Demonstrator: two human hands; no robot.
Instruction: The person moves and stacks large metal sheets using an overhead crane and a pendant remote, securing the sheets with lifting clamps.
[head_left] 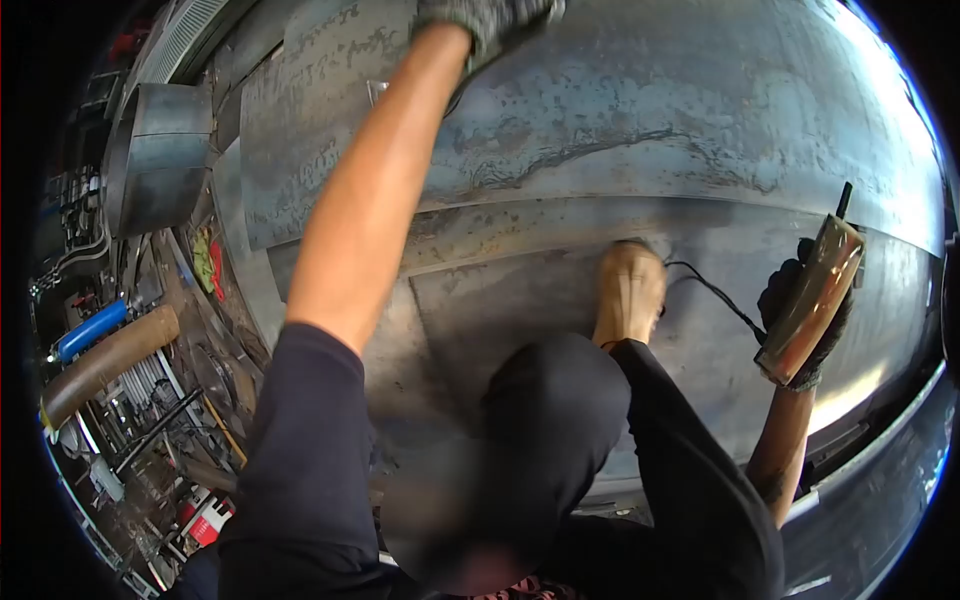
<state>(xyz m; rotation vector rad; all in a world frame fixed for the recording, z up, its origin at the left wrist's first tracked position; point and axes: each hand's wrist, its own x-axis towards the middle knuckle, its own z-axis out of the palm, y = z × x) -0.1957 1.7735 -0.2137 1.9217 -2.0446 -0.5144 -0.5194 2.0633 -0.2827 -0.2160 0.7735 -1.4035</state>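
Observation:
My left hand (485,22), in a grey knitted glove, reaches out over the large sheet of metal (620,100) at the top edge of the view. Its fingers are cut off by the frame, and whether they grip anything is hidden. Just under that wrist a thin dark cord shows. At the right, my right hand (828,340) wears a dark glove and is wrapped around a worn, plastic-covered handset (815,300) with a short black antenna. From the handset's lower end a thin black cord (718,291) loops toward my foot.
My foot (631,290) stands on a lower metal sheet (450,310) beside my bent knee. To the left lie a bent metal duct piece (165,155), a brown cylinder (110,365), a blue cylinder (92,330), and cluttered tools and rods. A dark metal edge runs along the lower right.

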